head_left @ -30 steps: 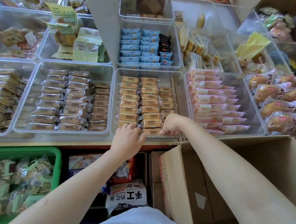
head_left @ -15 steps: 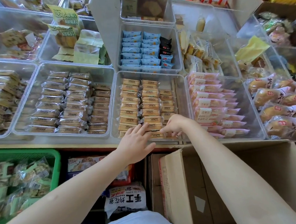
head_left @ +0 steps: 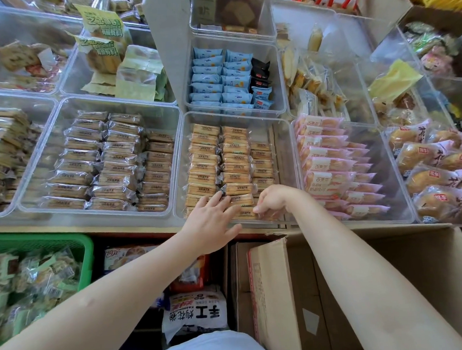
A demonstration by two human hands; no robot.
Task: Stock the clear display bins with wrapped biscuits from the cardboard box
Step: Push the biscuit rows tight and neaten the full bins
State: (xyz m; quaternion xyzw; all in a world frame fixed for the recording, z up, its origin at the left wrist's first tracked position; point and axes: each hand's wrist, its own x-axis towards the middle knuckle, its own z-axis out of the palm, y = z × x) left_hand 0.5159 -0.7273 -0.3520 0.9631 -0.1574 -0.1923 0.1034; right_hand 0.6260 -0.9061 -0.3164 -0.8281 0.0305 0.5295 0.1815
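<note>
A clear display bin (head_left: 283,156) in the middle of the shelf holds rows of orange wrapped biscuits (head_left: 234,162). My left hand (head_left: 213,224) lies flat with straight fingers on the packs at the bin's near edge. My right hand (head_left: 274,202) reaches in beside it, fingers curled round a biscuit pack (head_left: 246,213) in the front row. The brown cardboard box (head_left: 281,292) stands open below the shelf, under my right forearm; its inside is not visible.
Neighbouring clear bins hold brown-wrapped biscuits (head_left: 108,159) on the left, pink packs (head_left: 331,167) on the right and blue packs (head_left: 225,78) behind. A green basket (head_left: 75,242) of snacks sits at lower left. Snack bags (head_left: 197,313) lie under the shelf.
My left hand has opened from a curled pose and spread flat over the front packs. My right hand stayed at the bin's front row, shifting only slightly.
</note>
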